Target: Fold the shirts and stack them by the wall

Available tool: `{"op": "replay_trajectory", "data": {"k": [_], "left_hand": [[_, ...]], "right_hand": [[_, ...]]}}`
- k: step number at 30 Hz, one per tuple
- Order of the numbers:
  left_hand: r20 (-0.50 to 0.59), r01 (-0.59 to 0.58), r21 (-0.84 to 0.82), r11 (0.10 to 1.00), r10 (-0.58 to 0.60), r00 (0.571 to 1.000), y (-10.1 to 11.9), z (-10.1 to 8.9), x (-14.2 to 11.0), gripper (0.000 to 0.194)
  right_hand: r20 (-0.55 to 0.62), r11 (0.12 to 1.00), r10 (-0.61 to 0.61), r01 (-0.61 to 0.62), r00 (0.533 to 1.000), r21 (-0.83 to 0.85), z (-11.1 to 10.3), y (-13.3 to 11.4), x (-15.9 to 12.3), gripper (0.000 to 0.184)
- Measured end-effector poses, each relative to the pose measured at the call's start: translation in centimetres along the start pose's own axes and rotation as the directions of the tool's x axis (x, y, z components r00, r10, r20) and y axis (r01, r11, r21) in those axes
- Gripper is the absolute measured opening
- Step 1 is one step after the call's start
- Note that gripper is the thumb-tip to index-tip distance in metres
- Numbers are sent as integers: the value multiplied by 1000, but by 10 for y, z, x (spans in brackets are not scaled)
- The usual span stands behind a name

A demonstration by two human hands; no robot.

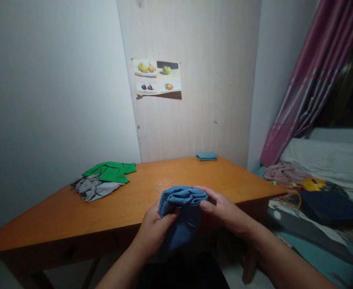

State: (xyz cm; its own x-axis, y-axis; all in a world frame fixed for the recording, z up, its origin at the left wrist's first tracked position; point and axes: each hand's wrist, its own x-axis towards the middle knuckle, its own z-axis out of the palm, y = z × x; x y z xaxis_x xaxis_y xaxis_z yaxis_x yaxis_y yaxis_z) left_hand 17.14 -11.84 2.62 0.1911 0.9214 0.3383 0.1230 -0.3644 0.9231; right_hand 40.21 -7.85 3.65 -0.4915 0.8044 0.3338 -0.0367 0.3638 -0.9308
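Note:
A blue folded garment [184, 218] of denim-like cloth is held up in front of the table's near edge, its layers gathered in a thick fold at the top. On its left side my left hand [157, 226] grips it, with the thumb pressed on the near face. My right hand [221, 206] clasps the upper right corner, thumb in front and fingers behind. The far fingers of both hands are hidden by the cloth. Which kind of garment it is, I cannot tell.
The orange-brown wooden table [152, 176] bears a green shirt [110, 171] over striped and grey clothes [100, 190] at left. A folded blue cloth [206, 156] lies at the far right corner. Right of the table, a bed [315, 249] holds several items beside a purple curtain [299, 84].

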Motion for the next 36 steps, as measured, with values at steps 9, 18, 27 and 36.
{"op": "replay_trajectory", "data": {"k": [9,18,27,36], "left_hand": [[158,351,-490,798,-315,936,9,16,-21,58],[126,266,-512,817,-235,964,-8,16,-21,57],[91,230,-355,906,-211,973,-17,23,-22,48],[154,150,-182,972,-123,980,-18,20,-24,42]], "right_hand": [[-76,993,102,-97,992,68,17,10,-6,51],[-123,983,40,-61,992,-174,20,21,-7,40],[12,772,-352,298,936,-562,34,4,-9,32],[110,801,-306,318,946,-507,31,4,-1,7]]}}
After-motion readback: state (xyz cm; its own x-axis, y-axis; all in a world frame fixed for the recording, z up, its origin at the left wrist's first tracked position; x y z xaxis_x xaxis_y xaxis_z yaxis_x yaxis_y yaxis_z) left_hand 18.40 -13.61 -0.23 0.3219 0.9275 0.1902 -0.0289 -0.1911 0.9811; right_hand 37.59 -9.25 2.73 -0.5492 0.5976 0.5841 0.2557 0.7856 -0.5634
